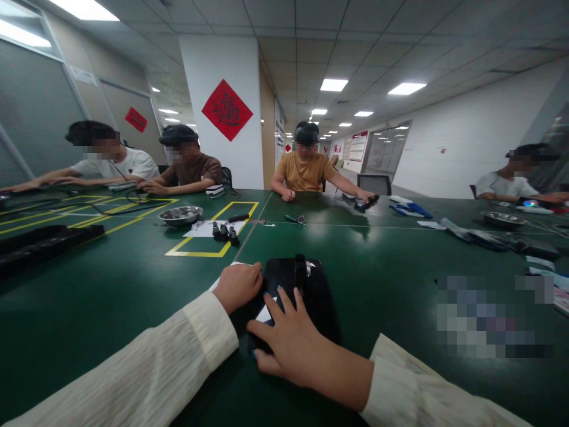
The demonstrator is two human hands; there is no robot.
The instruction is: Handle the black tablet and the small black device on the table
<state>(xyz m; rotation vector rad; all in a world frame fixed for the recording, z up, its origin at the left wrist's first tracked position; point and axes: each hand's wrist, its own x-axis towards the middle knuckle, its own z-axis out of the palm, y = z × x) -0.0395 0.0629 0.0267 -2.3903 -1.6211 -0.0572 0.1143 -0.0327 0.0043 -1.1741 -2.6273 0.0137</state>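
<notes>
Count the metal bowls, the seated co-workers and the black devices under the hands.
Round silver metal bowls: 2
Seated co-workers: 4
Flat black device under left hand and right hand: 1
Total: 7

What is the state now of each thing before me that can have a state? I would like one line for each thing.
black case: lying flat on the green table, right hand on top.
left hand: fingers curled shut at the case's left edge.
right hand: open, fingers spread flat on the case.
metal bowl: upright on the table, contents not visible.
</notes>
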